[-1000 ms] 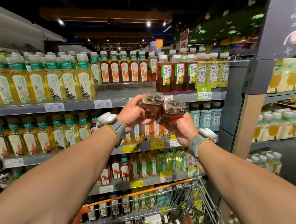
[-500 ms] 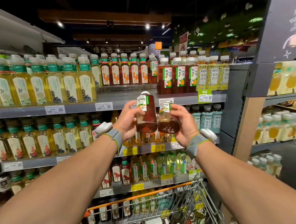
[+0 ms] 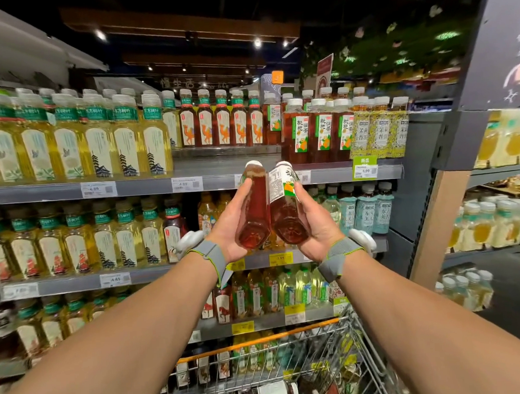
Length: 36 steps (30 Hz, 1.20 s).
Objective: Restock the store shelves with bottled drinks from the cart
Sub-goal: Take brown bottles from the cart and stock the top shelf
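My left hand grips a brown tea bottle from below, its white cap tilted up toward the top shelf. Beside it, touching, my right hand holds a second brown tea bottle with a white and green label. Both caps sit just under the top shelf's front edge, below a bare stretch of shelf between the orange-label bottles and matching brown tea bottles. The wire cart stands below my arms with more bottles lying in it.
Yellow tea bottles fill the left of the top shelf. The middle shelf and lower shelves hold more bottles. A grey upright post ends this rack on the right, with another rack of pale drinks beyond.
Both hands turned the two bottles from base-forward to cap-up and raised them toward the top shelf's edge. The bottles stay side by side.
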### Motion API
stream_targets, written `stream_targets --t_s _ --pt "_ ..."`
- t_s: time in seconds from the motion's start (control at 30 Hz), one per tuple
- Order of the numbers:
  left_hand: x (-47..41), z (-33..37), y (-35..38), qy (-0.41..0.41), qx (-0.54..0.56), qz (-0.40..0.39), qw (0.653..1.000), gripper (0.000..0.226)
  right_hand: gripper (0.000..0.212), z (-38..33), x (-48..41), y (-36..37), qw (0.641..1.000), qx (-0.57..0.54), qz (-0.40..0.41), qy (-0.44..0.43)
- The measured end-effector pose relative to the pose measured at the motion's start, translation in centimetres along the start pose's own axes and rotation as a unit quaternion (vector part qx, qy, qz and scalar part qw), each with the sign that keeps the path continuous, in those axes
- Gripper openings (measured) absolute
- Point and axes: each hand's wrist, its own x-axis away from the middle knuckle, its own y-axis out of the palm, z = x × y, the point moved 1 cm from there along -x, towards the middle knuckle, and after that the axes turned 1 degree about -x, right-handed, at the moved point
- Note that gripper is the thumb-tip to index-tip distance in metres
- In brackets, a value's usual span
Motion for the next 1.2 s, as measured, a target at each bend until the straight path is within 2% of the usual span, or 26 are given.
stream_targets --t_s 0.1,0.23,0.37,0.43,0.5,0.67,0.77,0.87,1.0,1.13,1.2 --pt "-0.1 0.0 -0.8 -0.006 0.02 0.015 1.0 0.042 0.047 0.1 -0.2 0.3 1.0 0.008 -0.012 0.018" --pt "-0.5 0.4 -1.7 -0.016 0.02 0.033 0.999 0.043 0.035 0.1 -1.0 0.3 0.999 0.026 0.008 0.018" --pt "-1.4 0.7 -2.2 -0.038 0.016 0.044 0.998 0.039 0.044 0.7 -1.4 0.7 0.998 0.045 -0.009 0.033" --pt "-2.0 0.6 -1.7 -0.053 0.018 0.031 0.998 0.051 0.037 0.6 -1.9 0.6 0.998 0.054 -0.011 0.036" --pt "-2.4 0.4 -1.3 -0.065 0.018 0.003 0.998 0.064 0.041 0.3 -2.0 0.1 0.998 0.042 0.005 0.037" --pt "-4.6 0.2 -0.8 -0.053 -0.003 0.032 0.998 0.029 0.055 -1.7 -3.0 -2.5 0.998 0.038 0.036 0.029" --pt "-6.7 -0.2 0.4 -0.037 -0.027 0.046 0.998 0.027 0.059 -3.0 -4.5 -4.0 0.997 0.068 0.009 0.029" --pt "-8.5 -0.2 2.3 -0.018 -0.029 0.028 0.999 0.028 0.059 -4.3 -6.0 -5.7 0.985 0.161 0.057 -0.009" --pt "-10.8 0.4 4.4 -0.004 -0.061 0.074 0.995 0.036 0.044 -7.2 -7.4 -8.4 0.984 0.142 0.105 -0.036" --pt "-13.0 0.1 6.7 0.002 -0.12 0.153 0.981 0.019 0.015 -9.6 -9.0 -10.2 0.975 0.176 0.128 -0.05" --pt "-13.8 -0.3 7.6 -0.014 -0.12 0.164 0.979 0.018 0.025 -10.3 -9.6 -10.4 0.975 0.162 0.142 -0.053"
